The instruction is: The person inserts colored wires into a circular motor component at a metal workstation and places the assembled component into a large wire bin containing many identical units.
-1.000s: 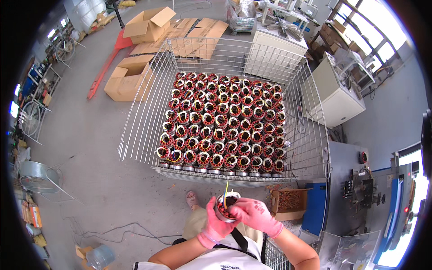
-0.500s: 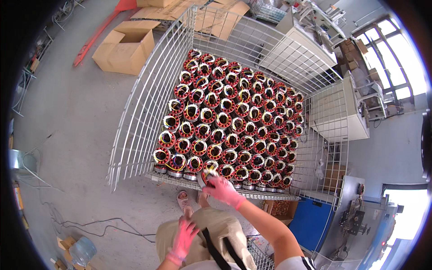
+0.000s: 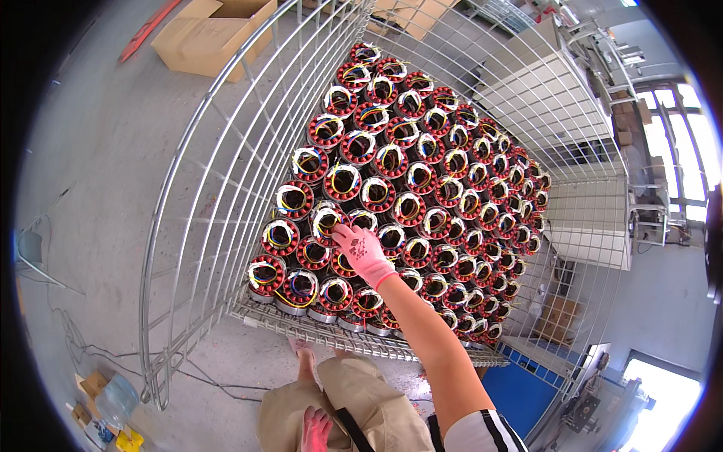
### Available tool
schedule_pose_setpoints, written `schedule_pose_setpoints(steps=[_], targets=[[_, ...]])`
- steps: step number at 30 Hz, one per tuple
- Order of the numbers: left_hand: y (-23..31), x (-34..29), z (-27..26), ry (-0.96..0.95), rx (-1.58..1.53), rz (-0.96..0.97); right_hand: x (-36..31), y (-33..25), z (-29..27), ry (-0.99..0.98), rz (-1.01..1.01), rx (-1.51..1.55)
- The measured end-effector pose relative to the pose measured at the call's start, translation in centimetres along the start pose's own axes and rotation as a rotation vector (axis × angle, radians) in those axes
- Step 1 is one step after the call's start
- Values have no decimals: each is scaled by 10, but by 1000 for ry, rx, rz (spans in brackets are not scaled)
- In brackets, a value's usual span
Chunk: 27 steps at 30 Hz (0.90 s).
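Observation:
Rows of motor stators [image 3: 407, 209], ring-shaped with red windings and white, yellow and blue wires, stand packed in a wire mesh cage [image 3: 316, 335]. My right hand [image 3: 363, 250], in a pink glove, reaches over the cage's front edge into the rows on the near left. Its fingers are closed on the rim of one stator [image 3: 322, 214], which appears to sit slightly higher than those around it. The palm hides part of the stators beneath. Low in the picture, my left hand [image 3: 316, 431], also pink-gloved, is in front of my trousers, fingers extended and holding nothing.
Tall mesh walls rise at the cage's left, back and right. A cardboard box [image 3: 215, 34] lies beyond the left wall. White cabinets [image 3: 587, 215] stand to the right, a blue panel [image 3: 520, 384] at the front right. Cables [image 3: 203, 377] and a clear plastic jug [image 3: 118, 401] are at lower left.
My right hand has moved from the cage's front edge farther in, onto a stator behind the front rows. My left hand has dropped lower. The view has shifted closer to the cage.

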<state>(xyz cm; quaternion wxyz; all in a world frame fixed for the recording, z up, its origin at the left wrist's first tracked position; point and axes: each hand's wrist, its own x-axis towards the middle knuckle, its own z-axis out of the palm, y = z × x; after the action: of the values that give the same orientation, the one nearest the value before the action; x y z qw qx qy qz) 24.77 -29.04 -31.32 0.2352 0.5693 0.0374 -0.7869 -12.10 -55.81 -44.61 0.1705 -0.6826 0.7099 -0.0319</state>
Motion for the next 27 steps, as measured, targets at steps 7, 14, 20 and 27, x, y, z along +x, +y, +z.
schedule_pose_setpoints(steps=[7,14,20,27], targets=[[7,8,27,-59,118,36,7,10,9,109,-19,34],[6,12,36,-84,183,59,-3,-28,-3,124,355,94],[5,17,35,-132,228,80,43,-44,16,181,498,143],[-6,19,17,-188,231,138,53,-62,31,63,553,105]])
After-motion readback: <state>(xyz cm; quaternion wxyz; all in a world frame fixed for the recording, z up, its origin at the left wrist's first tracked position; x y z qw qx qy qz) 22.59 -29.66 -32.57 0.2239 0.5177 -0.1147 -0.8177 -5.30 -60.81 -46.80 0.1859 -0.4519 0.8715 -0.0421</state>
